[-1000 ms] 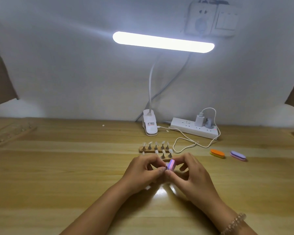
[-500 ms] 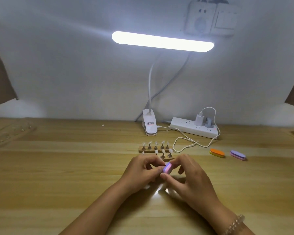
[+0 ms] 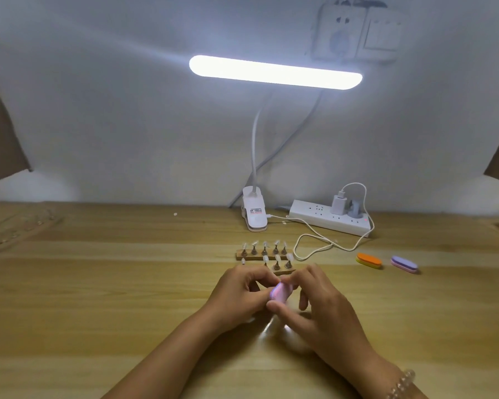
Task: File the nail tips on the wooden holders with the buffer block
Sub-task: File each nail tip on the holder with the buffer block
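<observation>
Buffer block point(image 3: 280, 292) is gripped by right hand point(image 3: 323, 306); left hand point(image 3: 239, 295), at nine o'clock, curled, hold unclear. Work could be flicked away by hard strokes.

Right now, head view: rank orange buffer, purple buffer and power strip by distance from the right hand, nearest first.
From the right hand, which holds the buffer block:
1. The orange buffer, on the table just beyond it and to the right.
2. The purple buffer, further right.
3. The power strip, at the back by the wall.
</observation>
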